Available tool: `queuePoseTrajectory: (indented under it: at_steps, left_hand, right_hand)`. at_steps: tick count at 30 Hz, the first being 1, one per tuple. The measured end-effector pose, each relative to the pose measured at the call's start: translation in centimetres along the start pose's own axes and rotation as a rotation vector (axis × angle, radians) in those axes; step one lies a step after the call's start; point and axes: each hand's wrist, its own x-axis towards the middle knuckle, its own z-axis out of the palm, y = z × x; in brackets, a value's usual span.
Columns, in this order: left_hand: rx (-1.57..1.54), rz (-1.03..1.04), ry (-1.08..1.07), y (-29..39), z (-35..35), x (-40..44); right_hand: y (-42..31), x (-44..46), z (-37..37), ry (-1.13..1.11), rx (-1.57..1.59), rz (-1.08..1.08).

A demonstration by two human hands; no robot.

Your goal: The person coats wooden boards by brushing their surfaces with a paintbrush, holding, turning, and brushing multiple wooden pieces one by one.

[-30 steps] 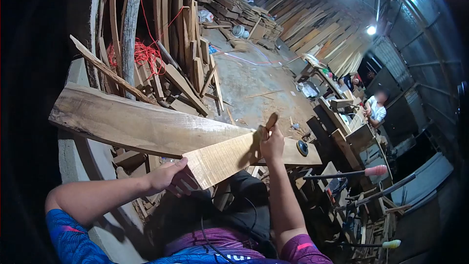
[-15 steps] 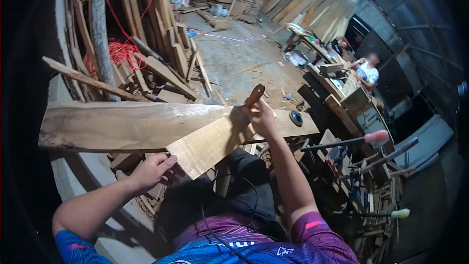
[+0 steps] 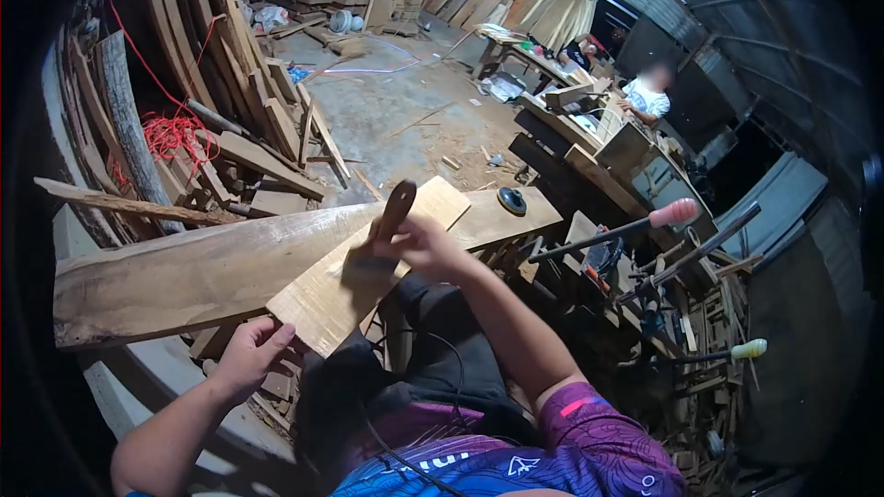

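My left hand (image 3: pixel 255 355) grips the near left corner of a pale flat board (image 3: pixel 318 302), thumb on top and fingers beneath. The board lies at a slant across a long, wide plank (image 3: pixel 175 285), its near end jutting past the plank's edge toward my lap. In my right hand (image 3: pixel 422 247) is a brush (image 3: pixel 397 206), held by its brown wooden handle, which points up and away. The brush's lower end is over the middle of the board, where hand and shadow partly hide it. A round black-rimmed disc (image 3: pixel 512 202) sits on the plank's right end.
Rods with a pink grip (image 3: pixel 673 213) and a yellow grip (image 3: pixel 750 349) stick out on my right. Timber pieces and red cord (image 3: pixel 180 143) crowd the left. A person (image 3: pixel 647 97) sits at a cluttered workbench (image 3: pixel 589 133) at the far right.
My right hand has drawn the brush along the board toward my left hand, uncovering the board's far end. The whole view has shifted, and my left hand still holds the same corner.
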Motion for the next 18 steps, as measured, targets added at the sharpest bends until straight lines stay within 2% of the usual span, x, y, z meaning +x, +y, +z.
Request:
queuePoseTrajectory:
  at_steps: [2,3,4,6,8,9,10,11,12,14,15,17,18]
  left_hand:
    - [0.036,0.002,0.016,-0.1,0.0,0.1]
    - [0.025,-0.013,0.015,0.0,0.0,0.2]
    - [0.014,-0.031,0.014,0.1,0.1,0.1]
    - [0.041,-0.039,0.012,0.1,0.2,-0.1]
    - [0.01,-0.051,0.027,0.1,0.1,0.0]
    - [0.005,-0.051,0.021,0.3,0.1,-0.1]
    - [-0.002,-0.05,0.019,0.4,0.1,0.0]
    - [-0.005,-0.054,0.016,0.4,0.1,0.0]
    - [-0.002,-0.06,0.013,0.5,0.1,-0.1]
    - [-0.008,-0.078,0.005,0.4,0.0,-0.1]
    - [-0.023,-0.063,0.001,0.3,0.0,-0.1]
    - [-0.031,-0.047,-0.003,0.3,-0.1,-0.3]
    - [-0.017,-0.043,0.005,0.4,-0.1,-0.3]
  right_hand:
    - [2.8,2.7,-4.8,0.193,-0.194,0.068]
    - [4.6,3.8,-7.5,0.327,-0.312,0.014]
    - [6.1,4.6,-9.5,0.501,-0.57,0.024]
    - [6.1,4.5,-9.9,0.752,-0.86,0.093]
    - [3.9,3.5,-7.1,0.686,-0.794,0.101]
    - [4.2,3.1,-5.0,0.609,-0.522,0.119]
    - [3.3,2.2,-2.6,0.512,-0.583,-0.006]
    - [0.9,0.8,0.4,0.415,-0.492,-0.014]
    - [-0.8,0.0,1.7,0.238,-0.415,0.089]
    - [-1.0,-0.6,2.5,0.013,-0.028,-0.112]
    - [-0.4,-0.2,1.5,-0.036,0.045,-0.009]
    - [2.1,1.8,-2.0,0.152,-0.054,0.082]
    - [4.0,3.1,-4.3,0.355,-0.266,0.05]
